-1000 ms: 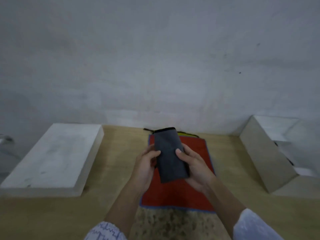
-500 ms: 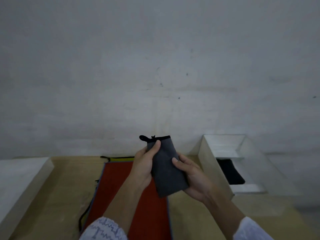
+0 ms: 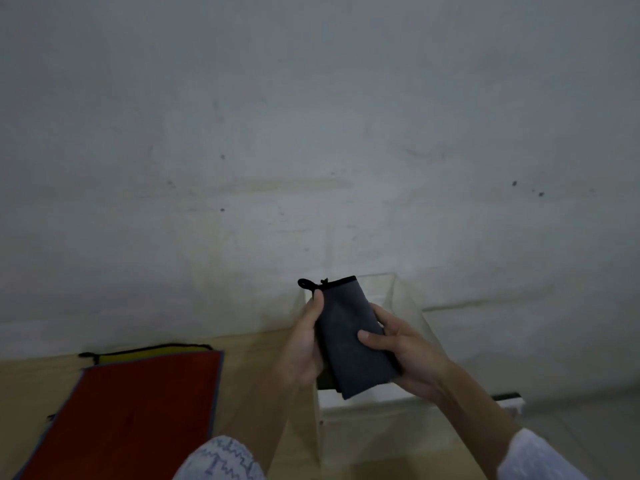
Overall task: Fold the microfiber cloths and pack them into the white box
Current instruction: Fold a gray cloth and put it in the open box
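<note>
Your left hand (image 3: 304, 344) and right hand (image 3: 405, 355) both curled round folded grey cloth (image 3: 349, 337), thumbs on top pinning folds. Cloth held over white box (image 3: 408, 303), poised for drop. Red cloth (image 3: 131, 410) waits on table.

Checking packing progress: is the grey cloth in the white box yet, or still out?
Out. The folded grey cloth is held above the white box by the left hand and right hand.
</note>
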### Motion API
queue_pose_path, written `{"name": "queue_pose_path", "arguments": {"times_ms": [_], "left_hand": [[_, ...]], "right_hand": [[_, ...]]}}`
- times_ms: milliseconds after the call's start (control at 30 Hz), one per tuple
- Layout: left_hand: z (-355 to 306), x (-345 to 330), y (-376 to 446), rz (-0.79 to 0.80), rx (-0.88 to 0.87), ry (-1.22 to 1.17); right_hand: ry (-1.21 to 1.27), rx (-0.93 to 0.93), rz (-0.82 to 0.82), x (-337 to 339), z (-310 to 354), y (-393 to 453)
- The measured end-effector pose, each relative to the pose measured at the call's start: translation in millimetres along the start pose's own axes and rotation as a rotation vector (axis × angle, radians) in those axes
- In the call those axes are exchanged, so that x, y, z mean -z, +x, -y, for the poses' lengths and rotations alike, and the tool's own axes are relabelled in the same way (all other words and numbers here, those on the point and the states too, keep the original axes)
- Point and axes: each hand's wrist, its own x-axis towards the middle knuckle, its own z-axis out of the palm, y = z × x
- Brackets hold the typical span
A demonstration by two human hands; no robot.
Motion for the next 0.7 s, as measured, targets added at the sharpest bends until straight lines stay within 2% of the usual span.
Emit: {"name": "queue_pose_path", "arguments": {"times_ms": [133,300,433,467,567,700], "left_hand": [[28,-17,23,0.029,0.018,0.155],[44,-30,50,-0.068,-0.01,0.31],[59,-29,81,-0.171,0.021,0.364],[63,-26,89,-0.19,0.037,0.381],[78,-20,111,-0.223,0.091,0.419],[103,-12,143,-0.253,0.181,0.432]], "right_hand": [[-0.038,0.004,-0.068,43,-1,-8],[-0.627,0.107,-0.221,79,5,0],[-0.976,0.252,-0.547,112,9,25],[-1.011,0.242,-0.567,121,7,33],[-1.007,0.124,-0.463,143,-5,49],[-0.792,0.053,-0.422,157,-22,58]]}}
